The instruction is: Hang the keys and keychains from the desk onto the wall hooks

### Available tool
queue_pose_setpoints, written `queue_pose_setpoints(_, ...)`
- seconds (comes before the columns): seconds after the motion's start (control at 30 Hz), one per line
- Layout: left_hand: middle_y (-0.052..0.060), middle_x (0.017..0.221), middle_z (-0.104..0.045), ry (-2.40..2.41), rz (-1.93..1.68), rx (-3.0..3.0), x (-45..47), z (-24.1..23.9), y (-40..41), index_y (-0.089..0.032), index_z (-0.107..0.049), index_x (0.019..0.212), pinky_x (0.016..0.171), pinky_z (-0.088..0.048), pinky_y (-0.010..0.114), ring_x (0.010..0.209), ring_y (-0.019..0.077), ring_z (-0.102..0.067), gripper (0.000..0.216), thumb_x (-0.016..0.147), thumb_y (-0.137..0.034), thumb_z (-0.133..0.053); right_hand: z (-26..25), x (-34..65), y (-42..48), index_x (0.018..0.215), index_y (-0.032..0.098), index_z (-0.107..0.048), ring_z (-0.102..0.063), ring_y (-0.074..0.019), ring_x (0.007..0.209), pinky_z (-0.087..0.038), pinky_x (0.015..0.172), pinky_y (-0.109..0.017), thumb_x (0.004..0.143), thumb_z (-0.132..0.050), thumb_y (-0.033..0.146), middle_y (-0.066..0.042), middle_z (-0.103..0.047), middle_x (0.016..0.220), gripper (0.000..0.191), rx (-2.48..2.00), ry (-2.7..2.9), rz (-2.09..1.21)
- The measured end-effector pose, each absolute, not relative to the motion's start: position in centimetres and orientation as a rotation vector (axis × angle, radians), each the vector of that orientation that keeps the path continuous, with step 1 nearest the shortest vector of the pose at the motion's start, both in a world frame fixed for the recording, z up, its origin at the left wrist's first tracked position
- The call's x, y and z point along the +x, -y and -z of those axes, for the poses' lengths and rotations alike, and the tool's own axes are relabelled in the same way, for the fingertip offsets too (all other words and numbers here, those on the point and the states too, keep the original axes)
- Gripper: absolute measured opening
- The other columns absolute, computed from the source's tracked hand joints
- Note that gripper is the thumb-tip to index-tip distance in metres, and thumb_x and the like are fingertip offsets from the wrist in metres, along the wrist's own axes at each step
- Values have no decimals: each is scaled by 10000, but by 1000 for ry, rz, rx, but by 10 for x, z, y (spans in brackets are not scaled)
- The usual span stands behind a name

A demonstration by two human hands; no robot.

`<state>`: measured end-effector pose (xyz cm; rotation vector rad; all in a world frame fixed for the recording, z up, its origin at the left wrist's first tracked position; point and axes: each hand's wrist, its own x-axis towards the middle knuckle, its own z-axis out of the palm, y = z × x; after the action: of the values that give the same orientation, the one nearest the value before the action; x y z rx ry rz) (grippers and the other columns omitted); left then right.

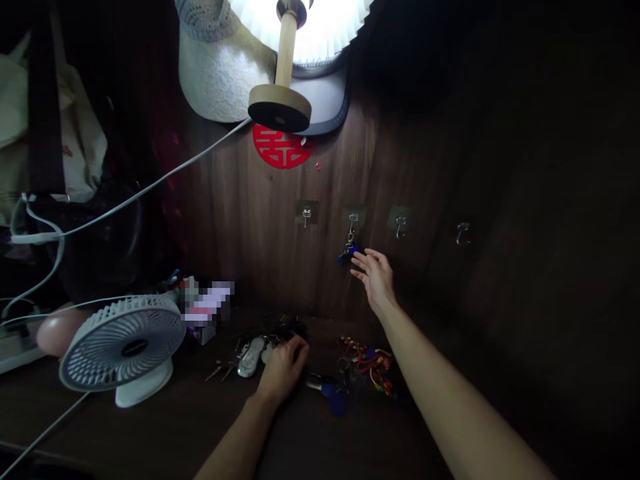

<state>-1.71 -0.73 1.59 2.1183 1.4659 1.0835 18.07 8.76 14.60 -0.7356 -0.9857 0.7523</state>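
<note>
My right hand [375, 275] is raised at the wooden wall, its fingers apart. Its fingertips are beside a small bunch of blue-headed keys [349, 253], which hangs by a metal clasp from the second hook [353, 220]. Lower down, my left hand [284, 363] rests among keys on the shelf with its fingers curled; whatever is under them is hidden. Left of it lie loose keys and a silvery key fob [251, 357]. To its right are a blue-headed key [330, 392] and a bundle of red, yellow and green braided cord [373, 365].
More hooks are on the wall: one to the left [307, 217], two to the right [401, 225]. A white fan [127, 347] stands at left. A lit lamp [285, 60] and caps [220, 73] are above, with a white cable [165, 177] running leftward.
</note>
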Motion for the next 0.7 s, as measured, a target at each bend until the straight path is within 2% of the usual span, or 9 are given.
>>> queue_pose_setpoints(0.23, -12, 711, -662, -1586, -1194, 1975, -22, -10, 2, -224, -581, 878, 617, -390, 212, 678, 143, -630, 232, 894, -319, -370, -94, 182, -59, 872, 205, -566, -649, -168, 772, -504, 566, -249, 697, -602, 416, -51, -691, 833, 277, -794, 987, -880)
queue_pose_setpoints(0.43, -10, 718, -679, -1709, -1253, 1907, -27, -8, -1, -228, -556, 885, 615, -381, 214, 687, 147, -640, 189, 897, -305, -384, -44, 175, -33, 809, 174, -619, -628, -145, 659, -458, 528, -223, 645, -648, 443, -43, -683, 730, 316, -946, 1150, -958)
queue_pose_setpoints(0.57, -5, 728, -688, -1756, -1252, 1875, -30, -10, -1, -229, -553, 883, 634, -392, 214, 712, 151, -649, 177, 895, -304, -393, -22, 171, -24, 787, 172, -624, -619, -153, 636, -445, 516, -232, 681, -610, 477, -49, -680, 704, 323, -1011, 1310, -924)
queue_pose_setpoints(0.7, -7, 718, -689, -1789, -1299, 1806, -35, -11, 0, -238, -548, 907, 623, -404, 213, 700, 151, -655, 175, 896, -323, -396, -13, 171, -21, 809, 180, -620, -630, -166, 665, -462, 551, -256, 754, -540, 424, -49, -685, 725, 263, -1068, 1514, -860)
